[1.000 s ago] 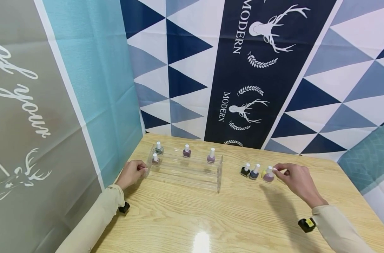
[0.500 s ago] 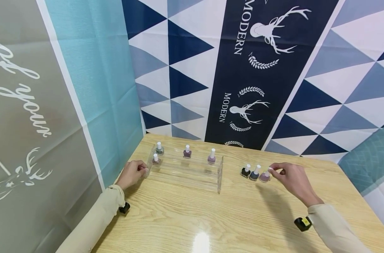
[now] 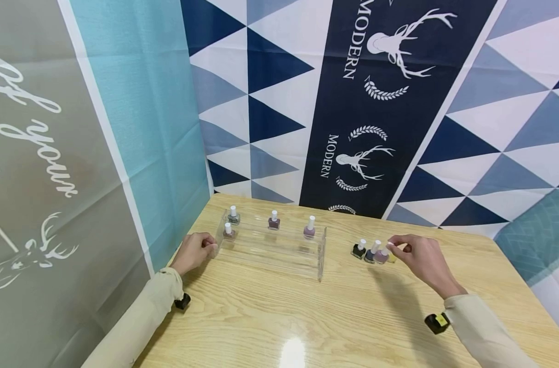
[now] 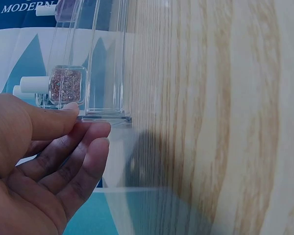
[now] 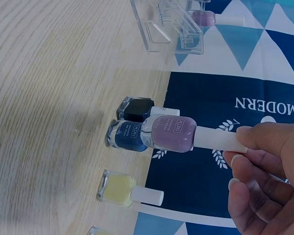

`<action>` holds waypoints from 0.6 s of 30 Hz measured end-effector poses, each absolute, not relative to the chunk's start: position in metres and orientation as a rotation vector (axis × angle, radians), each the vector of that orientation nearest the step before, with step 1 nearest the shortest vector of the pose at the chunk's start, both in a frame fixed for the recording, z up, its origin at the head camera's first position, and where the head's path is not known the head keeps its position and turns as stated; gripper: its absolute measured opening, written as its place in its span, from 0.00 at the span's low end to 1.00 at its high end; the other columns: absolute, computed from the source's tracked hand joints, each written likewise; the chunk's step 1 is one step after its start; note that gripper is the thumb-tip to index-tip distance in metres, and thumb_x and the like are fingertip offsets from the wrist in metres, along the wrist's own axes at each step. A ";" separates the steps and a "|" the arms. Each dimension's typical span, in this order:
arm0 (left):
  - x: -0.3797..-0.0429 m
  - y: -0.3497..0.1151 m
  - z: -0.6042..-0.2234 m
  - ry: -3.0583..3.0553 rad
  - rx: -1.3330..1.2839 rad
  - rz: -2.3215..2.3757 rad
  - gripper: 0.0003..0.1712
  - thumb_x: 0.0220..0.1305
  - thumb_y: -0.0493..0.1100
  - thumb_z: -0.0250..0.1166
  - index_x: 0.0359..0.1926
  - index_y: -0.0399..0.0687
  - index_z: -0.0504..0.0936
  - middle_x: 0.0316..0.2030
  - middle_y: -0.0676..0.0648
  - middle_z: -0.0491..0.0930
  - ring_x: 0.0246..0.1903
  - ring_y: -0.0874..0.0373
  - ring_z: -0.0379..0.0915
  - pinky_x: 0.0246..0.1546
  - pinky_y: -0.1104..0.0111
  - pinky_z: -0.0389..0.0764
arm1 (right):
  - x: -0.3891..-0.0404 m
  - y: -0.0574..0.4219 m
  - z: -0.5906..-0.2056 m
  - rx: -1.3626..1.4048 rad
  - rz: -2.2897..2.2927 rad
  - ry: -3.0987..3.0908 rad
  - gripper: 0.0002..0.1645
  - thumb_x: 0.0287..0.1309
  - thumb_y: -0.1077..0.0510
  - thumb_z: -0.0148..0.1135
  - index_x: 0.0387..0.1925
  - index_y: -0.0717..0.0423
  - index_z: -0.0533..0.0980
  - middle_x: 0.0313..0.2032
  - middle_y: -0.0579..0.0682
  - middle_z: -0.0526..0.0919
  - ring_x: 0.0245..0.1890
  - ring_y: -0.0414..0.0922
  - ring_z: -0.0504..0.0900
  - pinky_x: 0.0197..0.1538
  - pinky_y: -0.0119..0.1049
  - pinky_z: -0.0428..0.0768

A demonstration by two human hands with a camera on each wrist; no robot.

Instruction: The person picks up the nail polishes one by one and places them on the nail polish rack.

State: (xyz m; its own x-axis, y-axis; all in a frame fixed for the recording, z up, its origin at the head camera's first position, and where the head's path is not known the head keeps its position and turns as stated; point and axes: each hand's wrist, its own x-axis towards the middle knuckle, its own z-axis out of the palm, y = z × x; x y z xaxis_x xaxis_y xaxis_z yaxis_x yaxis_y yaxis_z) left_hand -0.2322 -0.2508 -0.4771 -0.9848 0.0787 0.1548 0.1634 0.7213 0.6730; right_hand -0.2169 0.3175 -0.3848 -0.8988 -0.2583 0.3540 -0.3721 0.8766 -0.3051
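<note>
My right hand (image 3: 422,263) pinches the white cap of a mauve nail polish bottle (image 5: 174,133). In the right wrist view this bottle overlaps the blue nail polish (image 5: 127,136), with a black one (image 5: 135,108) beside that and a yellow one (image 5: 116,187) on the other side. At the left, my left hand (image 3: 193,253) pinches the end panel of a clear stepped display rack (image 3: 275,261) between thumb and fingers. A glittery nail polish bottle (image 4: 67,85) stands on the rack close to my left thumb.
On the rack's back tier are a dark green bottle (image 3: 234,218), a plum bottle (image 3: 274,222) and a light purple bottle (image 3: 309,231). Patterned cloth hangs behind the wooden table (image 3: 261,312) and along its left side. Another bottle (image 5: 99,230) shows at the right wrist view's bottom edge.
My right hand has moved a little left with the mauve bottle, from near the yellow bottle to the blue one. My left hand has stayed at the rack's end.
</note>
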 end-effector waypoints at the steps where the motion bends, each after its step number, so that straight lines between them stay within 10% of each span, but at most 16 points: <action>1: -0.232 -0.251 -0.477 -2.807 -0.197 -1.115 0.03 0.69 0.35 0.68 0.36 0.40 0.87 0.26 0.49 0.82 0.23 0.59 0.73 0.26 0.65 0.75 | -0.217 0.317 -0.385 0.476 0.537 -2.744 0.08 0.64 0.57 0.72 0.39 0.59 0.88 0.28 0.49 0.88 0.19 0.37 0.72 0.23 0.33 0.68; 18: -0.235 -0.251 -0.479 -2.799 -0.208 -1.095 0.03 0.68 0.34 0.69 0.35 0.41 0.87 0.25 0.50 0.82 0.23 0.59 0.73 0.28 0.63 0.76 | -0.220 0.305 -0.382 0.499 0.566 -2.757 0.09 0.65 0.55 0.71 0.40 0.58 0.88 0.25 0.44 0.84 0.18 0.39 0.68 0.22 0.33 0.64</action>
